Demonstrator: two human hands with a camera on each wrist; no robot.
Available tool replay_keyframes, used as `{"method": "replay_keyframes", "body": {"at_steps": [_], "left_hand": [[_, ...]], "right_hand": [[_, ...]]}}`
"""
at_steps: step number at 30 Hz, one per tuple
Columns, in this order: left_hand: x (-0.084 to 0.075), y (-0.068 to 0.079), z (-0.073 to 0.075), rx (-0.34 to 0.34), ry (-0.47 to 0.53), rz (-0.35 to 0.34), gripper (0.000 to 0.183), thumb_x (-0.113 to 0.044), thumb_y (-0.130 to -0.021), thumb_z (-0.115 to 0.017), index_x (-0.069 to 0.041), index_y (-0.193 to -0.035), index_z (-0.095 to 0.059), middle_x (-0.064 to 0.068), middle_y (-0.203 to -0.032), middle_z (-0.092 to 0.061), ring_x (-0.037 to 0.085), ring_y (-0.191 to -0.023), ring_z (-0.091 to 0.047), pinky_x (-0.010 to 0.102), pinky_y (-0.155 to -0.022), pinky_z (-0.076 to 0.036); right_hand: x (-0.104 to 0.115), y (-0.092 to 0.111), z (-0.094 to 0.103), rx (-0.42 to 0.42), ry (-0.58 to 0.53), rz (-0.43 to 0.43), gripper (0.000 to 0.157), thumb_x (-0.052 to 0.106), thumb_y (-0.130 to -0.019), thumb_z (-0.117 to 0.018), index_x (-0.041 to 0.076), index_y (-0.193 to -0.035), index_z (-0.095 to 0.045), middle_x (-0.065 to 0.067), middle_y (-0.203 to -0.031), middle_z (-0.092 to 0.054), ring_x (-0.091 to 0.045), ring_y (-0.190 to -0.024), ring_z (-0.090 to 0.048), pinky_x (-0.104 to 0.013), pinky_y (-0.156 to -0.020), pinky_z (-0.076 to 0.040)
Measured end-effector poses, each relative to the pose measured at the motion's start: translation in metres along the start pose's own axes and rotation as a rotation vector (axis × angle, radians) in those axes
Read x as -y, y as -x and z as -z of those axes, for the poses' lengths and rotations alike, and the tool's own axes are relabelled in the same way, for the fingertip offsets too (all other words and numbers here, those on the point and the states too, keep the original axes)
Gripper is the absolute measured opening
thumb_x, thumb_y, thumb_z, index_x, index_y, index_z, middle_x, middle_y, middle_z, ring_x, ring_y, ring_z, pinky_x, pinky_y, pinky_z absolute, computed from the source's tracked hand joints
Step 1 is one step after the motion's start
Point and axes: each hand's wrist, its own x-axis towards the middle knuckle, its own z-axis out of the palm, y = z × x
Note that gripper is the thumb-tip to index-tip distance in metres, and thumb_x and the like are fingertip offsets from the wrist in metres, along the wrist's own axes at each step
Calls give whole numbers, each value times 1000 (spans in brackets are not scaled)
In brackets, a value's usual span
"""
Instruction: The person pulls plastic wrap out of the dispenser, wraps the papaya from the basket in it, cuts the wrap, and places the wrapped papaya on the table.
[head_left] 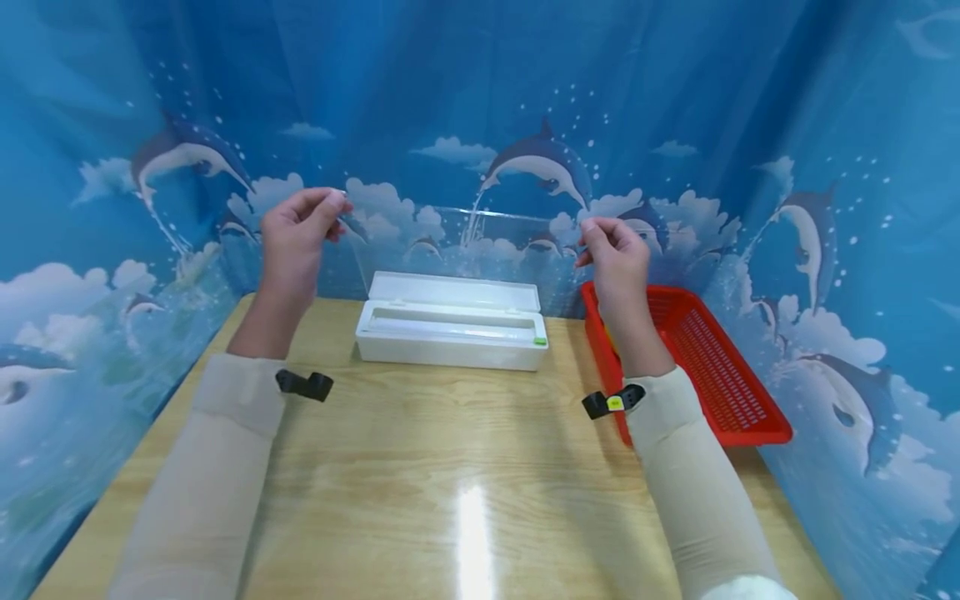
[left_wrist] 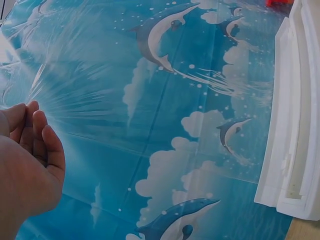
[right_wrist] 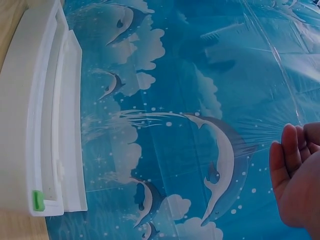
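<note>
above wht box, l fingers & r fingers pinched tight on clr film

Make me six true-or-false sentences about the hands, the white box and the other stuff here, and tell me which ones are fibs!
1. The left hand and right hand pinch a clear film. True.
2. The white box is shut. False: its lid stands open.
3. A green piece is on the white box. True.
4. The red basket is left of the white box in the head view. False: it is on the right.
5. The blue curtain shows dolphins. True.
6. The sleeves are black. False: they are pale.
</note>
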Motion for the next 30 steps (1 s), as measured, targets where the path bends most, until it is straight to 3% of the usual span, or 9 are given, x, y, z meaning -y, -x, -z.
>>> {"method": "replay_keyframes", "body": {"at_steps": [21,30], "left_hand": [[-15,-1,0,6,42,-65,32,-35,-92,-72,-9,-111,-74,3,-107,-70,18,-86,-61,28,-81,-52],[-13,19,7,8,47,-59,32,-34,-93,-71,-8,-112,-72,5,-107,-71,19,-87,-62,24,-82,-53]], "right_hand": [[14,-6,2,3,-58,61,34,39,-96,-68,8,-111,-68,-9,-98,-62,-19,-71,-59,-24,-77,-56],[15,11,8,15,-35,71,35,39,-95,-68,8,-111,-68,-11,-101,-61,-19,-73,-59,-23,-76,-57]]}}
